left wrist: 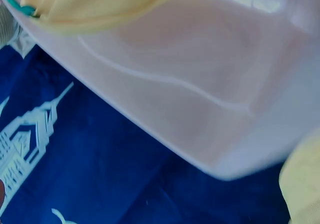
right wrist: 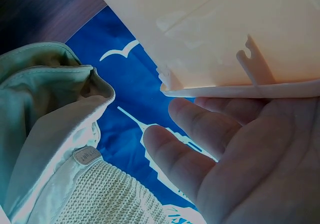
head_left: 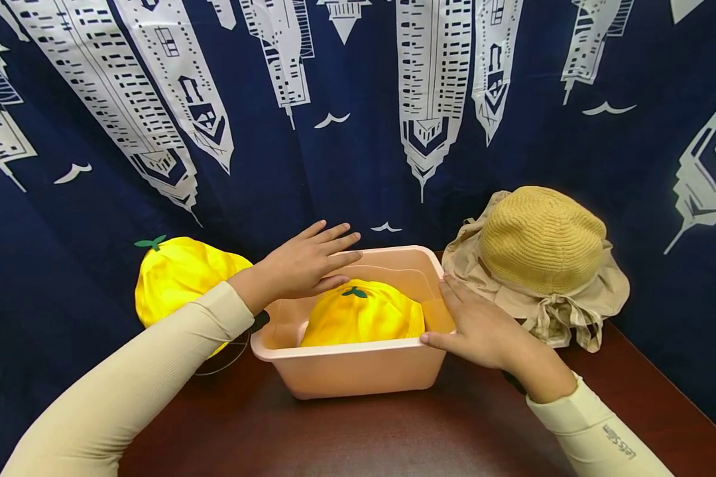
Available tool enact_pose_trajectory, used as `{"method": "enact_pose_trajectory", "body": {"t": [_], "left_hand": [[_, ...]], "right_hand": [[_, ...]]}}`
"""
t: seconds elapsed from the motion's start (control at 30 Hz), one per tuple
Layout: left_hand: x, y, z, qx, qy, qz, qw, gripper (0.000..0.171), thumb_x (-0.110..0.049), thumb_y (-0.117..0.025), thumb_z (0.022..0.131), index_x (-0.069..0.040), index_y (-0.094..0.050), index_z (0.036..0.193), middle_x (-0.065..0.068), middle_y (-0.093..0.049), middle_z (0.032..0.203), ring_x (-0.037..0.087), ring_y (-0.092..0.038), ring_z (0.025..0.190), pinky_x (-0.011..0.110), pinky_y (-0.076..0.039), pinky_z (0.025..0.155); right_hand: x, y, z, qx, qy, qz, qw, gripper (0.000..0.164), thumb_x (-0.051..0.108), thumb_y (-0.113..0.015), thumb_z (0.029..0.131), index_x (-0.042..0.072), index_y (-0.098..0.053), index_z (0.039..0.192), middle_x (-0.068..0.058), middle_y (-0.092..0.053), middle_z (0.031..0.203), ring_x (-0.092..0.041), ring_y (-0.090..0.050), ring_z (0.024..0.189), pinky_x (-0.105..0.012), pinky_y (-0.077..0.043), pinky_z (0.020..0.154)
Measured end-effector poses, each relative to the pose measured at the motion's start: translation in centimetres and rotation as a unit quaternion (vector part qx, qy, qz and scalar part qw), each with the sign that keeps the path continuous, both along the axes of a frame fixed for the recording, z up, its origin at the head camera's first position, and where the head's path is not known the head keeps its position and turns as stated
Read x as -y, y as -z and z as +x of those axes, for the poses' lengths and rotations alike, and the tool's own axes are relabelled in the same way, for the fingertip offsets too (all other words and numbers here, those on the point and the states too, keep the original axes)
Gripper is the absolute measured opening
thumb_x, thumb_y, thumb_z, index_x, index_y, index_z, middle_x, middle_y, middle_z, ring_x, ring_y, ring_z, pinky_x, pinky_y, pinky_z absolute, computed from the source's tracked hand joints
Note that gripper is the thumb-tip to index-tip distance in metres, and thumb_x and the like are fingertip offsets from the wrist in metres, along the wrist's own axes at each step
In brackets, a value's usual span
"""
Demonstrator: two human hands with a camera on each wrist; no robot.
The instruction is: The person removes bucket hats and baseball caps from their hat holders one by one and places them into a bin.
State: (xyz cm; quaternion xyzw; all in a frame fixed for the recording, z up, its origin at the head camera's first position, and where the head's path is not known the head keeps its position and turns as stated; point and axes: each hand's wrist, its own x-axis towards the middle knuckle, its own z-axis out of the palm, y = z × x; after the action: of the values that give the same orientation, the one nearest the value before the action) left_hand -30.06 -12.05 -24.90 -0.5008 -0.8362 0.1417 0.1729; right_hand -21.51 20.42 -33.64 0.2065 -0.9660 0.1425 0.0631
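Observation:
A yellow hat point(head_left: 372, 315) with a small green leaf on top lies inside a pink plastic basin point(head_left: 358, 374). Above the basin's back left part, my left hand point(head_left: 301, 262) hovers with fingers straight and spread, holding nothing. My right hand point(head_left: 480, 324) rests against the basin's right rim, its fingers extended along the side and the thumb at the front corner. In the right wrist view, fingers point(right wrist: 200, 124) lie just by the rim without curling round it. The left wrist view shows the basin's inner wall point(left wrist: 165, 103) and part of the yellow hat point(left wrist: 100, 6); the left hand is mostly out of sight there.
A second yellow leaf-topped hat point(head_left: 185, 278) sits left of the basin on a wire stand point(head_left: 233, 358), partly behind my left arm. At right, a straw sun hat point(head_left: 543, 242) with a beige brim stands close to my right hand. Behind hangs a dark blue patterned cloth point(head_left: 346, 172).

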Motion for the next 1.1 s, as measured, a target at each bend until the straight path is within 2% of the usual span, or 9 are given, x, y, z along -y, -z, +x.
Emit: {"method": "enact_pose_trajectory", "body": {"t": [0.17,0.3,0.5,0.6,0.77,0.97,1.1], "left_hand": [[2.2,-1.2,0.5,-0.015,-0.031,0.010,0.9994,0.052,-0.042,-0.051,0.103,-0.018,-0.049,0.149,0.008,-0.039,0.156,0.027,-0.023,0.149,0.052,-0.014,0.120],[4.2,-1.7,0.7,-0.023,-0.050,0.029,0.9981,0.052,-0.040,-0.057,0.100,-0.017,-0.051,0.147,0.009,-0.043,0.153,0.030,-0.027,0.147,0.052,-0.016,0.119],[7.2,-1.8,0.9,-0.053,-0.045,0.066,0.9954,0.049,-0.035,-0.061,0.098,-0.014,-0.056,0.142,0.014,-0.048,0.147,0.035,-0.035,0.141,0.053,-0.027,0.116],[8.9,-1.8,0.9,-0.066,-0.055,0.077,0.9933,0.048,-0.033,-0.062,0.097,-0.013,-0.057,0.141,0.015,-0.049,0.147,0.035,-0.036,0.140,0.053,-0.029,0.114],[11.6,-1.7,0.7,-0.075,-0.096,0.084,0.9890,0.049,-0.033,-0.065,0.096,-0.012,-0.059,0.139,0.016,-0.048,0.147,0.036,-0.034,0.141,0.054,-0.030,0.114],[14.7,-1.9,0.3,-0.079,-0.146,0.072,0.9836,0.048,-0.030,-0.065,0.096,-0.010,-0.058,0.139,0.019,-0.047,0.147,0.039,-0.035,0.140,0.056,-0.029,0.113],[17.0,-2.0,0.1,-0.079,-0.178,0.064,0.9787,0.048,-0.029,-0.065,0.095,-0.009,-0.058,0.139,0.020,-0.045,0.148,0.040,-0.032,0.140,0.057,-0.023,0.116]], "right_hand": [[0.0,0.0,0.0,-0.002,-0.002,0.000,1.000,0.108,0.072,-0.053,0.088,-0.006,-0.020,0.155,-0.024,-0.016,0.161,-0.041,-0.022,0.146,-0.057,-0.025,0.115],[-0.1,-0.1,0.0,-0.002,-0.004,-0.003,1.000,0.109,0.073,-0.052,0.088,-0.007,-0.021,0.154,-0.025,-0.017,0.161,-0.042,-0.023,0.146,-0.057,-0.026,0.114],[0.0,-0.1,-0.1,0.000,-0.003,-0.009,1.000,0.108,0.071,-0.054,0.088,-0.007,-0.022,0.154,-0.025,-0.018,0.161,-0.043,-0.026,0.144,-0.059,-0.027,0.113],[0.1,-0.1,-0.1,-0.001,-0.004,-0.009,1.000,0.108,0.071,-0.054,0.088,-0.007,-0.022,0.154,-0.025,-0.018,0.161,-0.044,-0.026,0.144,-0.059,-0.027,0.113],[0.1,0.1,-0.1,-0.007,-0.009,-0.009,1.000,0.106,0.069,-0.055,0.088,-0.008,-0.022,0.153,-0.026,-0.018,0.160,-0.043,-0.025,0.145,-0.058,-0.026,0.114],[0.1,0.2,-0.2,-0.012,-0.011,-0.008,1.000,0.106,0.069,-0.055,0.089,-0.009,-0.022,0.153,-0.026,-0.019,0.160,-0.042,-0.024,0.145,-0.057,-0.026,0.114],[0.2,0.3,-0.3,-0.014,-0.012,-0.009,1.000,0.105,0.068,-0.055,0.089,-0.009,-0.022,0.153,-0.026,-0.019,0.160,-0.042,-0.024,0.145,-0.057,-0.027,0.114]]}}
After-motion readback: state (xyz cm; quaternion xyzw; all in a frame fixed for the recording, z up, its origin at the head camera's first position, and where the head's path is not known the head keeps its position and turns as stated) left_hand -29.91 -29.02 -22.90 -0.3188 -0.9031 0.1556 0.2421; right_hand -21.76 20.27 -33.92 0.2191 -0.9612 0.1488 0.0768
